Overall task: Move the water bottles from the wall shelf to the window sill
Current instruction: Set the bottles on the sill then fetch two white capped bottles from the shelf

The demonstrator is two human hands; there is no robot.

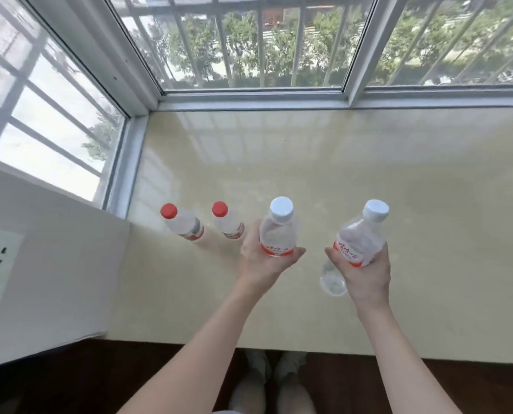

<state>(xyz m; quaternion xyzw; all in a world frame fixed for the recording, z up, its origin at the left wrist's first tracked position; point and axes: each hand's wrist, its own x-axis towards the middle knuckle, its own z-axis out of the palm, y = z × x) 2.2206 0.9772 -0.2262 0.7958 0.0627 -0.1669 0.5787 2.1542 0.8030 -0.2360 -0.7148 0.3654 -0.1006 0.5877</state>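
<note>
Left hand [262, 258] and right hand [361, 264] each clamped round a white-capped bottle [279, 228] [359, 234], held upright over the window sill [339, 174], apparently to extend the row of two red-capped bottles [183, 224] [227, 219].

Both bare arms are reaching forward, each hand gripping a bottle.

The left hand [261, 261] is cupping its bottle [277, 231] low on the body, thumb on the right side and fingers wrapping around the left. Well apart to the right, the right hand [364, 273] is clasping its bottle [361, 237] from below, tilting it slightly right. Both forearms are stretching from the near edge toward the far side, wrists straight.
</note>
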